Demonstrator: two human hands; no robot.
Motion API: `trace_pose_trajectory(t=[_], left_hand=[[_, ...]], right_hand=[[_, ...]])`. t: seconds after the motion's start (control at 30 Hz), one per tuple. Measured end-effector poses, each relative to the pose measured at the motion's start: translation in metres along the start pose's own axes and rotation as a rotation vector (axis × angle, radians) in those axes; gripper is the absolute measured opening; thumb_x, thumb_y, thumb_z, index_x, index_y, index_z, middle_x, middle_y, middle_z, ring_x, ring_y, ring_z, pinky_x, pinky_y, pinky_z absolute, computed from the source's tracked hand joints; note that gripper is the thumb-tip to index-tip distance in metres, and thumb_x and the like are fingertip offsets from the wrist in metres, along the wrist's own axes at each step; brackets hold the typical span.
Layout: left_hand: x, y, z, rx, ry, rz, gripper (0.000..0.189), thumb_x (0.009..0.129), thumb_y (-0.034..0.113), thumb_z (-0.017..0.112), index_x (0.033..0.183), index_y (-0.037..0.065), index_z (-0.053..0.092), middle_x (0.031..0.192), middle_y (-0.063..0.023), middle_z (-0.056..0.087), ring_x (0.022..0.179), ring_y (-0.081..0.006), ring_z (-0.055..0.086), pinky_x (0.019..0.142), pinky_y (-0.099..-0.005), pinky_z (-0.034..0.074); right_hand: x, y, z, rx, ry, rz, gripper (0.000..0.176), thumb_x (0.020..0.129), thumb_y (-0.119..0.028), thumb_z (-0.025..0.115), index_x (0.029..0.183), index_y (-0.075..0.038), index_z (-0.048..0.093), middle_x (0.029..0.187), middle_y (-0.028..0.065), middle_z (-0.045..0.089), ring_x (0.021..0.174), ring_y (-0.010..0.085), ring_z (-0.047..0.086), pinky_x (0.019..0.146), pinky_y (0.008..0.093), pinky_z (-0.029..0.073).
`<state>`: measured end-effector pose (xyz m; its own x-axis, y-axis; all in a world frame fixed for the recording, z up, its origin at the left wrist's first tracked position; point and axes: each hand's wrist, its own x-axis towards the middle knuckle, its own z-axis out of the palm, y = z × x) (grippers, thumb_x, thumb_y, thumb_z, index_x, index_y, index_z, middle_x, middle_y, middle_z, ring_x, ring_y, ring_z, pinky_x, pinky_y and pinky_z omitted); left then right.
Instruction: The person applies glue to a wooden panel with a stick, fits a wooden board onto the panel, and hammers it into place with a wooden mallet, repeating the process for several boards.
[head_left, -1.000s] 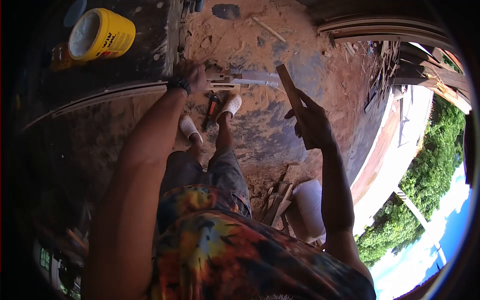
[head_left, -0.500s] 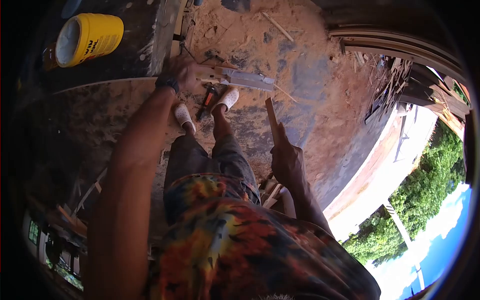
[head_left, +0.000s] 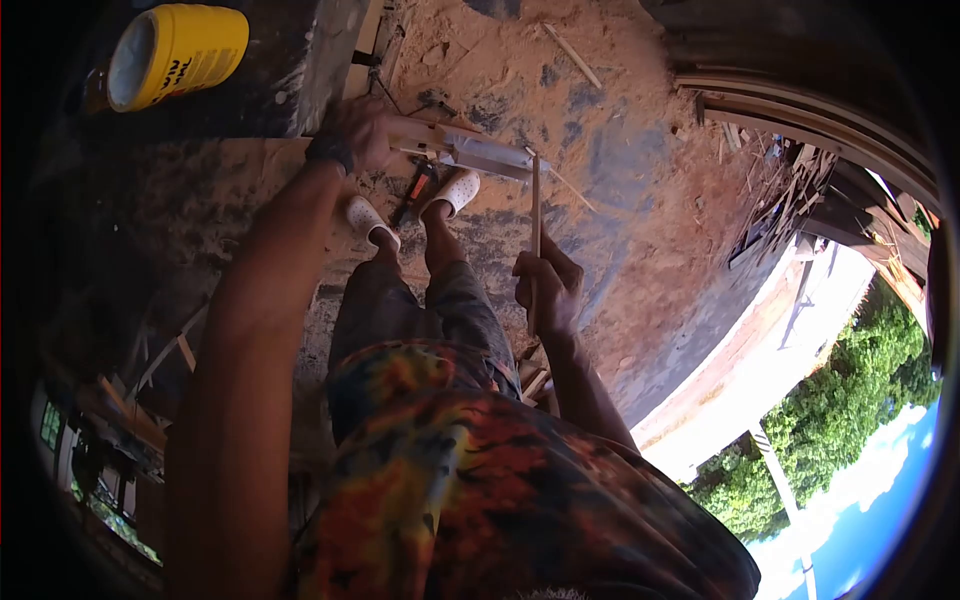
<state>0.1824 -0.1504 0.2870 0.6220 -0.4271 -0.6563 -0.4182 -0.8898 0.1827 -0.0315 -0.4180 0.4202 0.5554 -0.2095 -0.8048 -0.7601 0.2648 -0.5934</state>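
Note:
By the edge of the dark table, my left hand (head_left: 362, 135) grips the near end of a long wooden piece (head_left: 420, 136). The far part of that piece has a pale, whitish-grey covering (head_left: 490, 155) and sticks out over the floor. My right hand (head_left: 552, 290), lower and to the right, is closed around a thin flat wooden strip (head_left: 537, 205). The strip points upward, and its upper tip overlaps the free end of the pale part in this view. The fingers of my left hand are slightly blurred.
A yellow bucket (head_left: 200, 55) lies tilted in view on the dark table (head_left: 265, 95). An orange-and-black tool (head_left: 415, 190) lies on the dusty floor beside my white clogs (head_left: 460, 192). A loose stick (head_left: 572, 55) lies farther out; scrap wood (head_left: 785, 200) is heaped at right.
My right hand has moved slightly left and turned the strip upright, bringing its tip up to the end of the long piece. My left hand keeps about the same place.

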Motion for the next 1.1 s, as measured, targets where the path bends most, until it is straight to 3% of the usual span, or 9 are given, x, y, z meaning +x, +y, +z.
trace_pose_trajectory(t=[0.17,0.27,0.37,0.5,0.7,0.77,0.9,0.97,1.1], left_hand=[[0.001,-0.006,0.017,0.023,0.179,0.032,0.061,0.075,0.047,0.078,0.121,0.008,0.068,0.125,-0.0138,0.067,0.122,-0.0324,0.06,0.104,-0.0469,0.046],[0.01,-0.011,0.024,0.008,0.119,0.021,0.062,0.075,0.046,0.078,0.124,0.01,0.067,0.124,-0.0137,0.067,0.121,-0.0322,0.06,0.104,-0.0469,0.046],[0.009,-0.009,0.018,0.007,0.119,0.063,0.06,0.075,0.046,0.078,0.122,0.01,0.069,0.124,-0.0139,0.067,0.12,-0.032,0.061,0.104,-0.0467,0.046],[0.003,-0.008,0.017,0.027,0.161,0.049,0.057,0.074,0.046,0.078,0.117,0.009,0.071,0.124,-0.0142,0.067,0.118,-0.032,0.062,0.103,-0.0468,0.048],[0.011,-0.012,0.017,0.003,0.066,0.069,0.057,0.074,0.047,0.079,0.116,0.008,0.072,0.121,-0.014,0.069,0.117,-0.0321,0.063,0.104,-0.0473,0.047],[0.01,-0.014,0.028,-0.052,0.252,0.108,0.053,0.066,0.042,0.086,0.105,0.009,0.073,0.12,-0.0141,0.068,0.118,-0.0316,0.062,0.104,-0.0449,0.048],[0.009,-0.015,0.027,-0.063,0.152,0.099,0.055,0.066,0.041,0.086,0.109,0.01,0.072,0.123,-0.0136,0.068,0.118,-0.031,0.062,0.104,-0.0445,0.048],[0.007,-0.017,0.037,-0.073,0.255,0.096,0.06,0.066,0.043,0.086,0.114,0.01,0.071,0.127,-0.0131,0.066,0.122,-0.0305,0.06,0.107,-0.0439,0.046],[0.008,-0.021,0.046,-0.065,0.256,0.098,0.062,0.068,0.044,0.084,0.118,0.011,0.071,0.13,-0.013,0.064,0.126,-0.0306,0.057,0.11,-0.0444,0.043]], right_hand=[[-0.046,-0.024,-0.029,0.015,-0.019,0.139,0.06,0.087,-0.008,0.066,0.143,0.006,0.052,0.076,0.0028,0.065,0.065,0.0053,0.055,0.055,0.0221,0.041],[-0.039,-0.056,-0.047,-0.406,-0.001,-0.023,0.069,0.082,-0.011,0.076,0.145,0.004,0.052,0.083,0.0081,0.07,0.069,0.0093,0.06,0.06,0.0262,0.049],[-0.007,-0.109,-0.043,-0.943,-0.052,-0.114,0.083,0.068,-0.01,0.09,0.143,-0.003,0.056,0.09,0.0142,0.073,0.082,0.0211,0.073,0.069,0.036,0.058],[0.021,-0.156,-0.037,-1.25,-0.232,-0.146,0.073,0.07,-0.019,0.087,0.136,-0.004,0.061,0.101,0.0239,0.074,0.091,0.033,0.075,0.08,0.0404,0.059],[0.048,-0.19,-0.023,-1.384,-0.448,-0.079,0.06,0.072,-0.022,0.085,0.127,-0.006,0.068,0.087,0.0217,0.072,0.074,0.0297,0.074,0.071,0.0394,0.058],[0.052,-0.194,-0.018,-1.382,-0.474,0.04,0.068,0.073,-0.025,0.086,0.134,-0.003,0.064,0.079,0.0178,0.071,0.065,0.0194,0.068,0.064,0.033,0.053],[0.063,-0.188,-0.014,-1.291,-0.504,0.018,0.065,0.075,-0.023,0.086,0.132,-0.001,0.065,0.074,0.015,0.069,0.061,0.0161,0.063,0.061,0.0319,0.05],[0.07,-0.189,-0.007,-1.248,-0.536,0.089,0.063,0.076,-0.023,0.085,0.131,0.001,0.066,0.072,0.0128,0.069,0.06,0.0137,0.06,0.059,0.0316,0.048],[0.077,-0.195,0.006,-1.281,-0.546,0.114,0.056,0.075,-0.024,0.083,0.123,0.001,0.07,0.084,0.0197,0.074,0.071,0.0223,0.072,0.069,0.0348,0.056]])
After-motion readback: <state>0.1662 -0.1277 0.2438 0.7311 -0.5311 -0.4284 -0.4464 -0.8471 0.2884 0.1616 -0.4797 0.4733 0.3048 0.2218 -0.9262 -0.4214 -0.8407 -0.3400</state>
